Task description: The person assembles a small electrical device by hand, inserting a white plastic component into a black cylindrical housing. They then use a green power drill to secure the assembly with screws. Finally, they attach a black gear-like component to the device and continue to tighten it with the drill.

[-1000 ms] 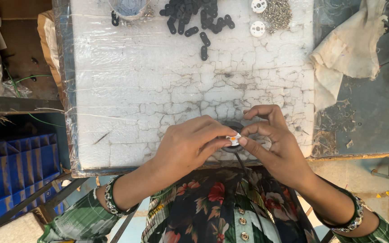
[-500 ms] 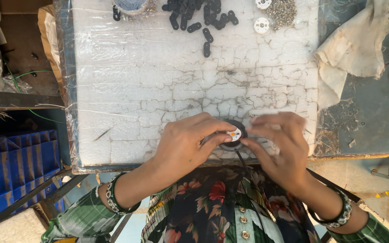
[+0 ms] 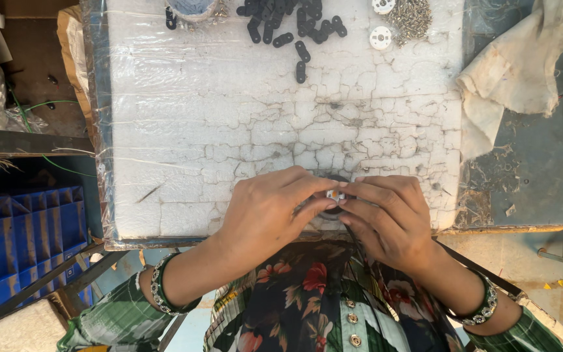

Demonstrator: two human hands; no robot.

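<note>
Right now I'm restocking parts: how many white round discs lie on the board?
2: one white disc at the top edge, cut off by the frame; another just below it, beside the screw pile. More may lie out of view.

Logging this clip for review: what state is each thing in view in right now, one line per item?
left hand: fingertips pinching the small round part
right hand: fingertips closed on the same part
small round part: held between both hands at the board's near edge, mostly hidden
black links: loose pile, untouched
white discs: lying flat
cloth: crumpled
white board: cracked, plastic-wrapped
</note>
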